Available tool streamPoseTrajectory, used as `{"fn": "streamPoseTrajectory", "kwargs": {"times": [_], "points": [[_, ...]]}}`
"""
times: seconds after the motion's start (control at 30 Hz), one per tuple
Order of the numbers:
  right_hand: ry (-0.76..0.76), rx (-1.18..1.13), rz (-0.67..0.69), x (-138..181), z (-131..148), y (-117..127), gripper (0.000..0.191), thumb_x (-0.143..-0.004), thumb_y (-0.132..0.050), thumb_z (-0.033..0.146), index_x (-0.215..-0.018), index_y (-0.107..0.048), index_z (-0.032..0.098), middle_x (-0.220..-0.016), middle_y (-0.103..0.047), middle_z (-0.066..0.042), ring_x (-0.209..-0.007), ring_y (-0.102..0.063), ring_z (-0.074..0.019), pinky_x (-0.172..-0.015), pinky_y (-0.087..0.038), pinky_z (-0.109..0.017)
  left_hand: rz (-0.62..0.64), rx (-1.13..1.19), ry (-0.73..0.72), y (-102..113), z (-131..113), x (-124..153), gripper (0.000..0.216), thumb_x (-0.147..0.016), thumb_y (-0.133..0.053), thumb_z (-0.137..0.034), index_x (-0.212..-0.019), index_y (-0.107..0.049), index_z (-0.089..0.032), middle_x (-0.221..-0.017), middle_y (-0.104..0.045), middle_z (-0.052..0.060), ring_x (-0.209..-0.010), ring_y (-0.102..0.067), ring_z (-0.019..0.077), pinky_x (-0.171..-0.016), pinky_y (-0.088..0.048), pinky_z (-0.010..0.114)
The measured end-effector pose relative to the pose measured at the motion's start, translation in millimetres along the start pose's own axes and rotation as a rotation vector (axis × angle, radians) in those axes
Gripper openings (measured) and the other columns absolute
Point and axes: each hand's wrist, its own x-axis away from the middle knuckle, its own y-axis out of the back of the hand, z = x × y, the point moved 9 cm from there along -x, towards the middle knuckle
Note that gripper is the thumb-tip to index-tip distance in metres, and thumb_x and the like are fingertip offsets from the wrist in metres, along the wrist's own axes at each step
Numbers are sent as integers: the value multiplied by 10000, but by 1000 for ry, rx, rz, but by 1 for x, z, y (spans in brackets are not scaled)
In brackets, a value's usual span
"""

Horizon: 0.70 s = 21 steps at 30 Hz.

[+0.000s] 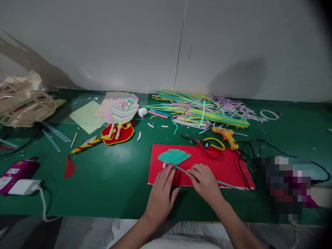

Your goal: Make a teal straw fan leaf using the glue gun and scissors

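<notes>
Green strip between two hands on a red board

Green strip (pixel 181 169) lies slantwise on the red board (pixel 228 169), its left end at the fingertips of the left hand (pixel 161 193), its other end running out beyond the right hand (pixel 204 181) toward the board's near edge. Right hand: fingers curled in, thumb and fingertips closed in a pinch on the strip. Left hand: fairly flat, fingers stretched forward side by side, thumb spread away; it grips nothing visible. Whether its fingertips press the strip down, cannot tell. Green fan-shaped piece (pixel 174 157) sits on the board just beyond the left fingertips.

Hard to see: the strip's middle, under the right hand; its left tip, unclear by the left fingers. A small white piece (pixel 164 165) is partly covered there too. Both forearms are cut off below. Far right of tabletop (pixel 109 193): a pixelated patch, contents unreadable. Purple box (pixel 24 169) runs off the left edge.
</notes>
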Motion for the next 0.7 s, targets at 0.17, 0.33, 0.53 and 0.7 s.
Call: {"fn": "streamPoseTrajectory", "kwargs": {"times": [0.17,0.33,0.53,0.7], "points": [[-6,2,-9,0,1,0,129,-894,-523,186,-882,-651,201,-781,-620,-37,-736,-511,-170,-692,-359,-311,44,-128,-4,-8,1,-5,641,-933,-432,-338,-1474,-138,-164,-1501,-301,150,-1390,-268,267,-1094,-318,479],[-9,14,9,-2,2,-1,135,-899,-529,208,-885,-664,206,-778,-609,-30,-737,-491,-162,-690,-334,-308,41,-194,5,-7,4,-8,631,-935,-417,-382,-1464,-177,-134,-1509,-277,157,-1394,-255,266,-1101,-304,474],[-10,-2,-14,-1,2,1,139,-900,-537,211,-892,-675,216,-782,-612,-24,-739,-486,-155,-701,-318,-303,54,-276,25,-10,9,-7,623,-934,-418,-387,-1450,-217,-102,-1513,-264,156,-1396,-248,261,-1099,-317,460],[-7,-2,-15,0,1,1,143,-904,-535,224,-902,-678,223,-781,-612,-23,-736,-486,-155,-694,-313,-300,32,-290,33,-10,11,-7,632,-949,-374,-411,-1455,-188,-82,-1498,-293,169,-1390,-268,244,-1092,-335,444]]}}
